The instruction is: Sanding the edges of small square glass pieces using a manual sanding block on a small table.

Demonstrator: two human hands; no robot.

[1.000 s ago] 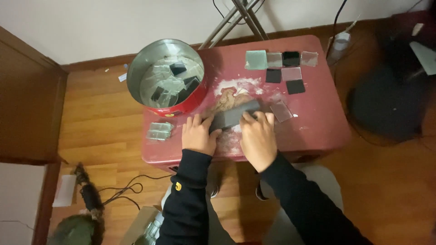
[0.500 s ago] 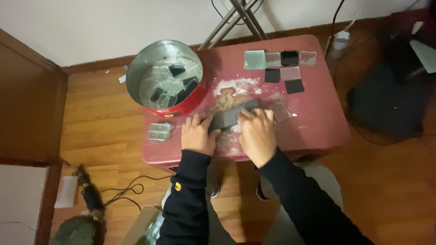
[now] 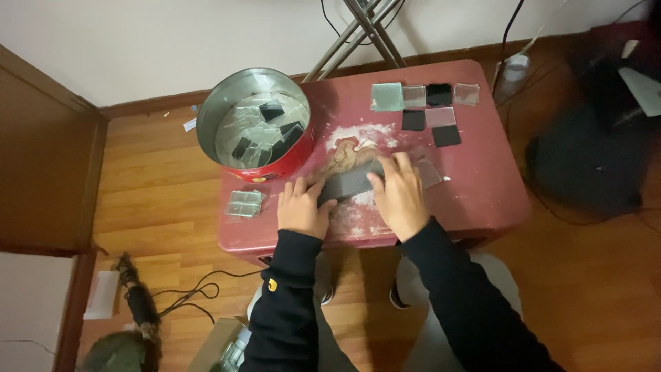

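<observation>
A grey rectangular block (image 3: 350, 183) lies flat on a small red table (image 3: 475, 200), over a patch of white powder (image 3: 363, 135). My left hand (image 3: 301, 207) grips the block's left end. My right hand (image 3: 399, 194) presses on its right end, fingers spread across the top. A clear glass square (image 3: 430, 172) lies just right of my right hand, partly under the fingers. Both sleeves are black.
A round red tin (image 3: 256, 125) with several glass and dark squares stands at the table's left back. Several clear and black square tiles (image 3: 427, 107) lie in rows at the back right. A small stack of glass squares (image 3: 245, 203) sits by the left edge. Cables lie on the wooden floor.
Both hands stay on the grey block with only a slight shift along the table. Nothing else has moved.
</observation>
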